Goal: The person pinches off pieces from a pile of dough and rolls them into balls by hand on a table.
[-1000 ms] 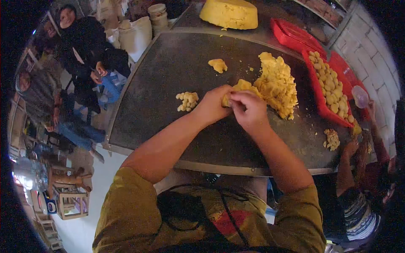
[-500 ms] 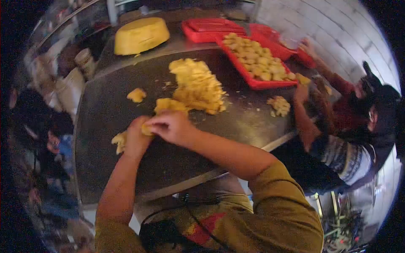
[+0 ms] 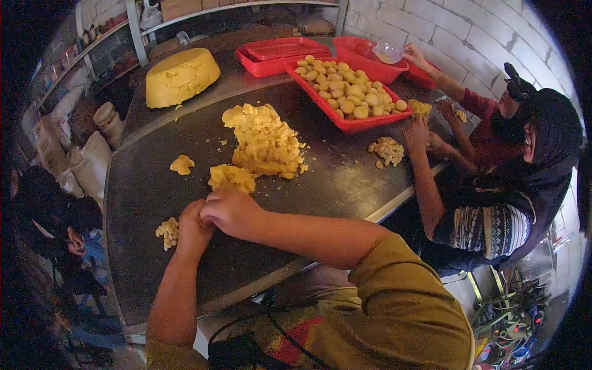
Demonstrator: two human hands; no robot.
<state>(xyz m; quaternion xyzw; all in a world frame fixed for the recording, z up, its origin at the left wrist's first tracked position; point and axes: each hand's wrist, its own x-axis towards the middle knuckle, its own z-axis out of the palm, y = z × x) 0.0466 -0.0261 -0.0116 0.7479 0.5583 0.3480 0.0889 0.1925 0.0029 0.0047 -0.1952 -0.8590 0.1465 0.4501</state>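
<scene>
My left hand (image 3: 195, 227) and my right hand (image 3: 233, 214) meet above the dark table (image 3: 271, 231), fingers closed together. The piece of yellow dough between them is almost wholly hidden by the fingers now. Just beyond my right hand lies a lump of yellow dough (image 3: 232, 179), close to a large crumbly dough heap (image 3: 265, 142). Beside my left hand sits a small cluster of pale pellets (image 3: 168, 233). A flat dough scrap (image 3: 182, 164) rests farther up on the left.
A big yellow dough block (image 3: 182, 77) stands at the back left. A red tray (image 3: 351, 126) bears many round dough balls (image 3: 354, 92), with another red tray (image 3: 280, 61) behind. Two co-workers are at the right, near a pellet pile (image 3: 387, 151). Sacks (image 3: 95, 157) stand left of the table.
The view has shifted, so the table items appear farther left and mostly lower. My right hand has closed in over my left, covering the dough piece that showed between them.
</scene>
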